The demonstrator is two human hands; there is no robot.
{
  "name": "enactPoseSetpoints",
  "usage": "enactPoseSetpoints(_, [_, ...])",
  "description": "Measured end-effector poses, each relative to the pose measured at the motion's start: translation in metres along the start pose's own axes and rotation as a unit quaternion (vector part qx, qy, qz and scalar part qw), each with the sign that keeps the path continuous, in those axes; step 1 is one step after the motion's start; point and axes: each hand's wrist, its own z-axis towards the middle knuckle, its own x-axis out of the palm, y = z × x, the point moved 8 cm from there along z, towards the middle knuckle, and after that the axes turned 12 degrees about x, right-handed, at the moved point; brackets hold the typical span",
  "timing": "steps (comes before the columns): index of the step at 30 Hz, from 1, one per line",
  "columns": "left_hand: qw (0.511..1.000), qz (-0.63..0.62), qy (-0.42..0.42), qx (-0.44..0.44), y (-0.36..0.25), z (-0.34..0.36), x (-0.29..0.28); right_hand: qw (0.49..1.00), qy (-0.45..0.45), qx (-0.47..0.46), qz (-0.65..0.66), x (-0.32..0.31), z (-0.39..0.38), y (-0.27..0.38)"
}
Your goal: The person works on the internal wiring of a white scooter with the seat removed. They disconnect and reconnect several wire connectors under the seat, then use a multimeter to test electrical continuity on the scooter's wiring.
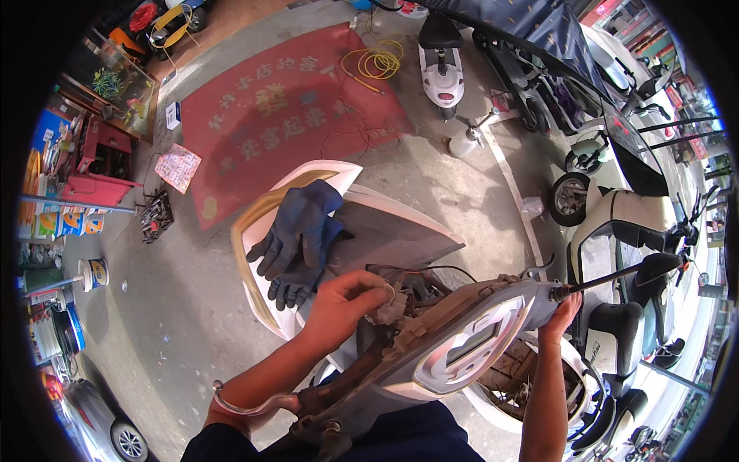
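Note:
A scooter's dusty handlebar cover with an oval instrument panel lies slantwise before me, lifted so that wiring shows behind it. My left hand is closed, thumb and fingers pinching a dusty grey-brown wire connector among the wires at the cover's far edge. At the cover's right end my right hand is wrapped around its edge, just below the mirror stem; some of its fingers are hidden. Beyond my left hand, dark blue work gloves rest on the scooter's white front panel.
A brake lever curves over my left forearm, and a black mirror juts out right. Below my right hand is an open white housing. Parked scooters line the right. Ahead lie a red mat, a yellow hose and a spray bottle.

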Motion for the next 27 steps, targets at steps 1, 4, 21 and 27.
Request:
enactPoseSetpoints(1, [1.000,0.003,0.001,-0.001,0.000,0.000,0.000,1.000,-0.004,-0.002,0.000,0.000,0.000,0.000])
enactPoseSetpoints(4, [1.000,0.004,0.001,-0.013,-0.002,0.000,0.001,1.000,-0.007,-0.007,-0.008,-0.002,0.000,0.004])
enactPoseSetpoints(21, [1.000,0.012,0.014,0.004,-0.004,-0.002,0.000,1.000,-0.017,0.002,-0.025,-0.003,0.002,0.008])
enactPoseSetpoints(27, [1.000,0.006,0.026,0.008,0.001,0.000,-0.002,0.999,0.015,0.045,-0.003,-0.007,0.010,0.021])
